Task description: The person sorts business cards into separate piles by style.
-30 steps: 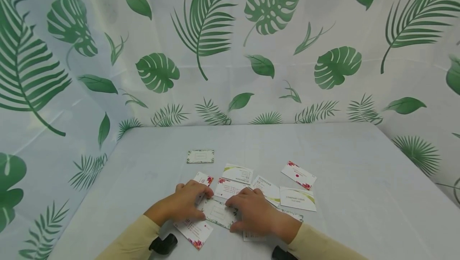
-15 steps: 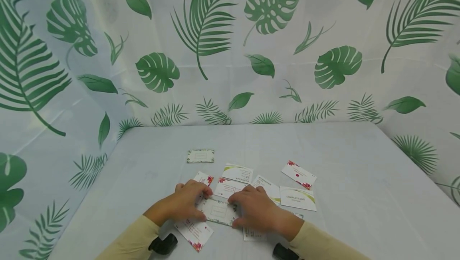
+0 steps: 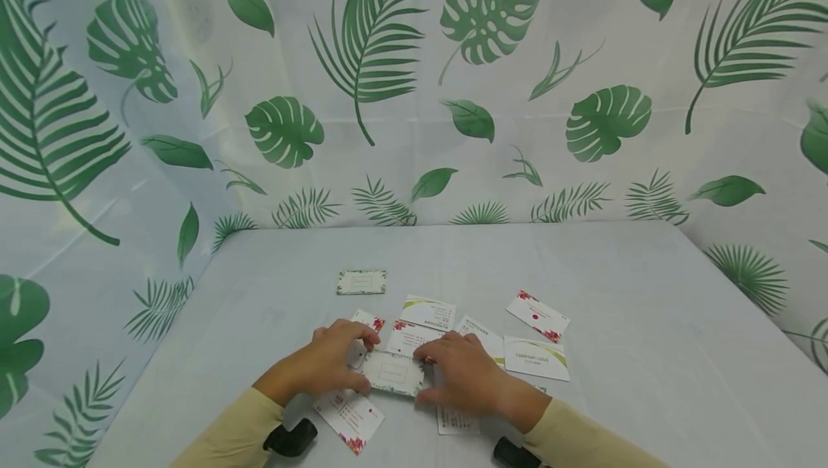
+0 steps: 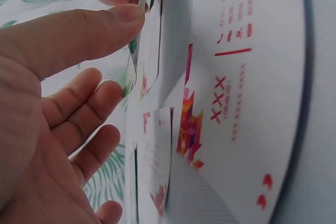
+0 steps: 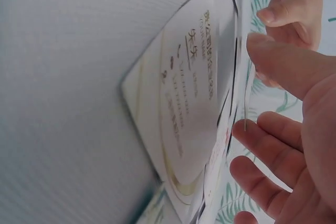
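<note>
Both hands hold a white business card with a leafy green border (image 3: pixel 393 374) by its two ends, slightly above the table. The left hand (image 3: pixel 323 361) has its thumb and fingertips at the card's left end. At the right end are the thumb and fingertips of the right hand (image 3: pixel 471 376). Seen nearly edge-on in the right wrist view, the leafy card (image 5: pixel 247 98) sits between thumb and finger. A red-flowered business card (image 3: pixel 351 419) lies below the left hand. Partly under the right hand lies a card with printed text (image 3: pixel 458 423).
Several business cards overlap behind the hands, among them a green-striped card (image 3: pixel 428 313). A company logo card (image 3: pixel 537 358) and a red-cornered card (image 3: pixel 538 314) lie to the right. Farther back is another leafy-bordered card (image 3: pixel 361 282). A leaf-printed curtain (image 3: pixel 401 130) stands behind the white table (image 3: pixel 614 288).
The leafy card has turned from a slant to nearly level and moved slightly away from the person. Both hands have shifted a little with it; the other cards stay put.
</note>
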Available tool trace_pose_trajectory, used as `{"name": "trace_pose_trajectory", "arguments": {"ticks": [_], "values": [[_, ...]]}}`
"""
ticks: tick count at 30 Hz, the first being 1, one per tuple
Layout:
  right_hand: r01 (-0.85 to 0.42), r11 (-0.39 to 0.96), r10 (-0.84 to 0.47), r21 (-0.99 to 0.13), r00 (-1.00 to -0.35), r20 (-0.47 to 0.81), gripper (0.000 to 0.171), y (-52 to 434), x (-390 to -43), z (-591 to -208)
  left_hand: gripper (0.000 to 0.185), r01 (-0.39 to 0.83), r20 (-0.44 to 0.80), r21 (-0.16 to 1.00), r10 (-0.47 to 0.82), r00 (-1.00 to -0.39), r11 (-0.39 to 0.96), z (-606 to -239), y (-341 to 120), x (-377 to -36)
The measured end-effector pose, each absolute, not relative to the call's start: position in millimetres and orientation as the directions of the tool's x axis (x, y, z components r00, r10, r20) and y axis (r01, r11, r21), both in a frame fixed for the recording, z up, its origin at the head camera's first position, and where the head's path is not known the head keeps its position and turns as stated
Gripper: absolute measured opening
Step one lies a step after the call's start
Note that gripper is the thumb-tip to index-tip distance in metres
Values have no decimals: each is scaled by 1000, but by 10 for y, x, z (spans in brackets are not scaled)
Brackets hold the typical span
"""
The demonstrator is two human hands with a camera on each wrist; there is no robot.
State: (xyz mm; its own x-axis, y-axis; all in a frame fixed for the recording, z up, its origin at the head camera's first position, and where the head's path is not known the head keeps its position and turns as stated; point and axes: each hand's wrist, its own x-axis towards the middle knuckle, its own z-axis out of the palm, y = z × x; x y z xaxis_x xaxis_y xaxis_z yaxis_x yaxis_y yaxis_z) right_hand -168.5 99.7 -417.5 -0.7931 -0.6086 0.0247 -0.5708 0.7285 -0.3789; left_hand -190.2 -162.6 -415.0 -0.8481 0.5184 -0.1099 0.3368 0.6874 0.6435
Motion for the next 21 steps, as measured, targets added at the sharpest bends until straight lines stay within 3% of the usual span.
{"name": "trace_pose_trajectory", "arguments": {"ticks": [8,21], "values": [[-572,730,-587,-373,-805,87,49,942,-1800,-4150,49,321,-76,624,465,-882,712,-4114,-1670,-1964],[-551,666,-564,-503,-813,145,49,872,-2095,-4161,57,249,-12,603,320,-947,758,-4162,-1770,-2098]]}}
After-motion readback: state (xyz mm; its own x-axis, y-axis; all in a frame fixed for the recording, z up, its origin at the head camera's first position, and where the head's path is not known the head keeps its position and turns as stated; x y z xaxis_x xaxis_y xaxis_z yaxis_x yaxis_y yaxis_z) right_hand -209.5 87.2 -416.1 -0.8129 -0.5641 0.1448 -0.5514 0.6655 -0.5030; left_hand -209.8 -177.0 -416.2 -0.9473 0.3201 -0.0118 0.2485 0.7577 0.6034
